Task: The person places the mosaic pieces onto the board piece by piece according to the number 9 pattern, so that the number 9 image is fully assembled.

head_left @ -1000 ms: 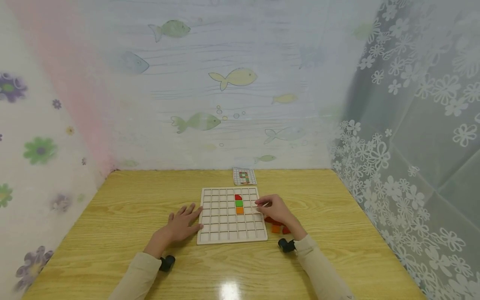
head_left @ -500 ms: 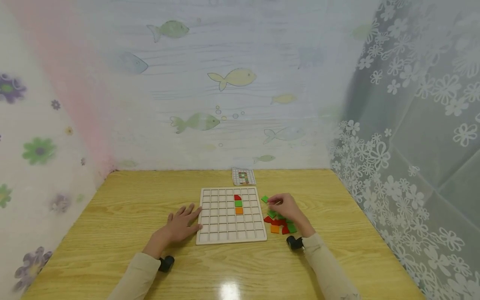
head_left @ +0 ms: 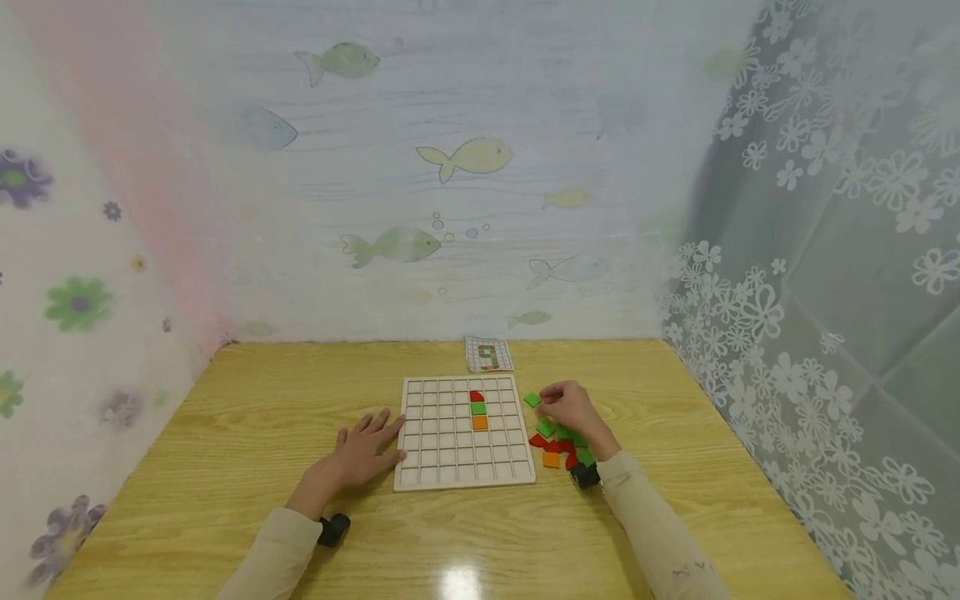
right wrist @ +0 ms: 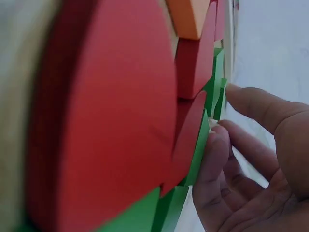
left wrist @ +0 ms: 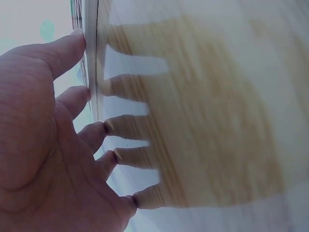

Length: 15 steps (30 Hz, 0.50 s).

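A white grid board (head_left: pixel 442 467) lies on the wooden table with a red quarter-round tile (head_left: pixel 477 397), a green square tile (head_left: pixel 478 408) and an orange square tile (head_left: pixel 480 423) stacked in one column. My left hand (head_left: pixel 363 452) rests flat at the board's left edge, fingers spread; in the left wrist view its thumb (left wrist: pixel 72 43) meets the board's side. Over the loose tiles right of the board hovers my right hand (head_left: pixel 573 410), fingers bent. The right wrist view shows its thumb (right wrist: pixel 251 102) and fingertips apart, close to green tiles (right wrist: pixel 197 150), with nothing gripped between them.
A small printed card (head_left: pixel 489 355) with a coloured tile pattern lies behind the board. Red tiles (head_left: pixel 557 446), an orange tile (head_left: pixel 551 460) and green tiles are heaped right of the board; one green tile (head_left: pixel 532 400) lies apart. A wall rises behind the table.
My right hand has moved right, from the board's right edge to over the loose tiles, uncovering several green ones. The left hand has stayed in place.
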### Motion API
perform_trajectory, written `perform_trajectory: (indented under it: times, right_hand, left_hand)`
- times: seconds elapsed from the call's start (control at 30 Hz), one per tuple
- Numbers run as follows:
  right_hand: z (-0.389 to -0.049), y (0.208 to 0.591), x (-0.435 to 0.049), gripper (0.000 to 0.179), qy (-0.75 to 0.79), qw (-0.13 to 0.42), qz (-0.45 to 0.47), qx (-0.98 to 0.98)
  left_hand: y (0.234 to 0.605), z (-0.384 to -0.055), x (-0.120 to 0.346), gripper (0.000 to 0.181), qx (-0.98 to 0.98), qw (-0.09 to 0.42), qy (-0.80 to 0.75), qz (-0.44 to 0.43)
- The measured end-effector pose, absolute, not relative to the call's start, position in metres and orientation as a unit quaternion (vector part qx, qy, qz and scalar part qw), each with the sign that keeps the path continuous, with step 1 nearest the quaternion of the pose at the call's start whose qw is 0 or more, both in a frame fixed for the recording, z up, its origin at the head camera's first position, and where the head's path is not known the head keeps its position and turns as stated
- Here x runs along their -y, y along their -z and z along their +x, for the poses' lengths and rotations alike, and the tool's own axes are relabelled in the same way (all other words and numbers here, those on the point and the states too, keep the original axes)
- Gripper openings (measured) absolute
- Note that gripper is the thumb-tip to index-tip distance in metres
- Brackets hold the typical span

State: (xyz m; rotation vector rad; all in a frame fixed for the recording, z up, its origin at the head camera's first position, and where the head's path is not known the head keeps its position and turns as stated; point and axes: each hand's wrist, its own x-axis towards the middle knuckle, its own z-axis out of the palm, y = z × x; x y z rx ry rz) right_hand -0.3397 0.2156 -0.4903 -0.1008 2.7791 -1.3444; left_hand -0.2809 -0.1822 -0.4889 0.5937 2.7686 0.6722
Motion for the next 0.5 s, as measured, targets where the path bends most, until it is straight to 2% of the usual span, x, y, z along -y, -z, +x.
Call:
perform_trajectory:
  times: [0.17,0.5]
  right_hand:
    - [-0.341,0.486,-0.213,0.036,0.429,0.034,-0.043,-0.902]
    - [-0.351,0.490,-0.207,0.022,0.404,0.023,-0.023,-0.914]
  left_hand:
    - [0.489,-0.283,0.183,0.068,-0.943,0.112,-0.237,0.205]
    - [0.492,-0.284,0.183,0.068,-0.942,0.116,-0.239,0.204]
